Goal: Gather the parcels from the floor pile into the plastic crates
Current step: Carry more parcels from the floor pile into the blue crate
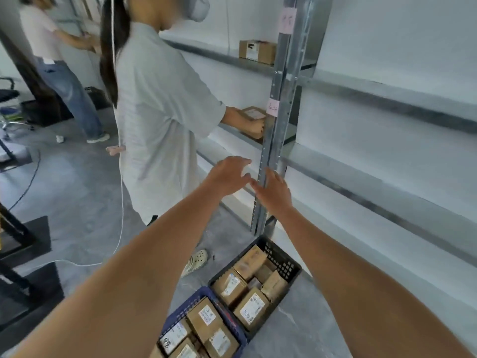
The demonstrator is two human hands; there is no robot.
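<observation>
Both my arms stretch forward at chest height. My left hand (pixel 228 174) and my right hand (pixel 275 191) are empty, fingers straight and spread, close together in front of the metal shelf post (pixel 277 130). Below them on the floor stand two plastic crates side by side: a black crate (pixel 280 254) and a blue crate (pixel 180 310). Each holds several brown cardboard parcels (pixel 251 307) with white labels. No floor pile is in view.
A person in a pale shirt (pixel 160 112) stands close on the left, holding a box (pixel 251 116) on the shelf. Another box (pixel 256 51) sits on a higher shelf. A second person (pixel 59 73) stands farther back. A white cable (pixel 121 202) trails on the floor.
</observation>
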